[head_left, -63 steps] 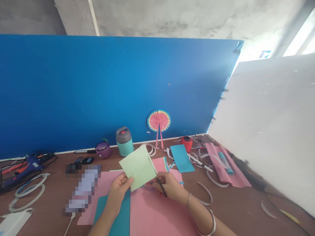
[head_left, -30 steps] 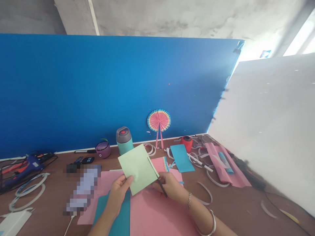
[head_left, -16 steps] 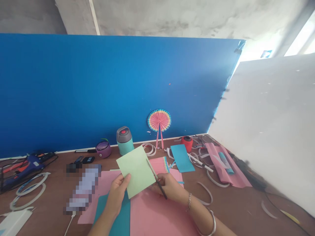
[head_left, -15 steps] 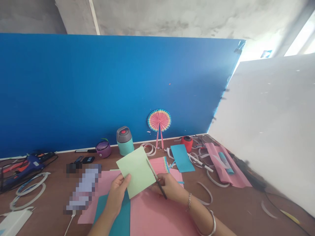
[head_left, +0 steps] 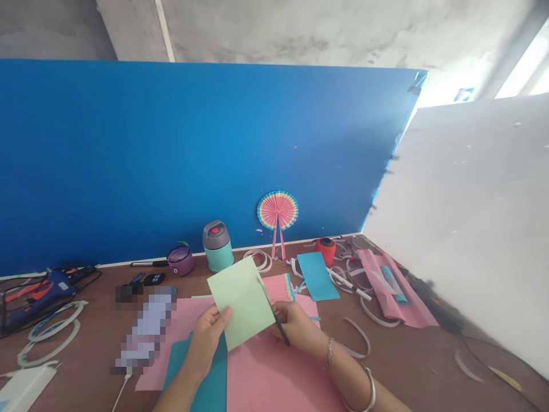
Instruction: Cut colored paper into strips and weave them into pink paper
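Head view: the left hand pinches the green paper above the table, short of its far edge; the right hand grips a black-handled cutting tool at the paper's right side. A taut sheet should help keep cuts straight.

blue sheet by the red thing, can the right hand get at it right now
Probably yes for a touch: the blue sheet lies beyond the right hand, mostly uncovered, though the scissors held there would likely hinder grasping.
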Motion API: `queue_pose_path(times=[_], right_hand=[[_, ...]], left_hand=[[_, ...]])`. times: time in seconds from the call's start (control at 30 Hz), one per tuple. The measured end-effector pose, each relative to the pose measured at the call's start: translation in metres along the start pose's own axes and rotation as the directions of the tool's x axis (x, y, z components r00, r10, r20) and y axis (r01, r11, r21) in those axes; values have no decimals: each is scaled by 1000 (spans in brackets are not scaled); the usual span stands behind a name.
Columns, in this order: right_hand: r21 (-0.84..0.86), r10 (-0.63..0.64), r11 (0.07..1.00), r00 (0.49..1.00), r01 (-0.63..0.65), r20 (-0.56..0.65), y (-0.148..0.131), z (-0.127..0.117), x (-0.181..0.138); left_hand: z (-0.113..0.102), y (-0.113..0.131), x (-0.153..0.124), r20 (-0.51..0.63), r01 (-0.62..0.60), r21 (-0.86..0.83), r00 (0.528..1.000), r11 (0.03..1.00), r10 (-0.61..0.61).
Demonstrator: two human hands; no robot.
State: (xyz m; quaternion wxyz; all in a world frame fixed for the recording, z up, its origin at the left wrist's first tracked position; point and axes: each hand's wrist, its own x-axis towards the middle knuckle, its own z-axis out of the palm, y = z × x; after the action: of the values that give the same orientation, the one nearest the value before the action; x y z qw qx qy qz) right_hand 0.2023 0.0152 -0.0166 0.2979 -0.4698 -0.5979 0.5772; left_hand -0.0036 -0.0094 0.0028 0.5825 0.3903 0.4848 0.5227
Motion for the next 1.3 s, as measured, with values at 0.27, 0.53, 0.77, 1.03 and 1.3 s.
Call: queue_pose_path(times=[0.27,0.53,0.77,1.03,1.3], right_hand=[[7,17,1000,1000,-17,-13,-5,1,-1],[6,-3,1000,1000,3,-19,1,1,1],[28,-14,1000,1000,15,-28,7,1,5],[17,12,1000,999,-11,-33,4,0,3],[13,0,1000,1000,1,-27,4,0,4]], left_hand=[[1,0,-1,12,8,-16,1000,1000,-8],[-3,-3,1,28,4,-6,1000,1000,-3],[1,0,-1,42,15,-13,999,1000,-14],[2,1,-2,41,20,-18,999,1000,-19],[4,5,-3,48,27,-3,998,1000,-27]])
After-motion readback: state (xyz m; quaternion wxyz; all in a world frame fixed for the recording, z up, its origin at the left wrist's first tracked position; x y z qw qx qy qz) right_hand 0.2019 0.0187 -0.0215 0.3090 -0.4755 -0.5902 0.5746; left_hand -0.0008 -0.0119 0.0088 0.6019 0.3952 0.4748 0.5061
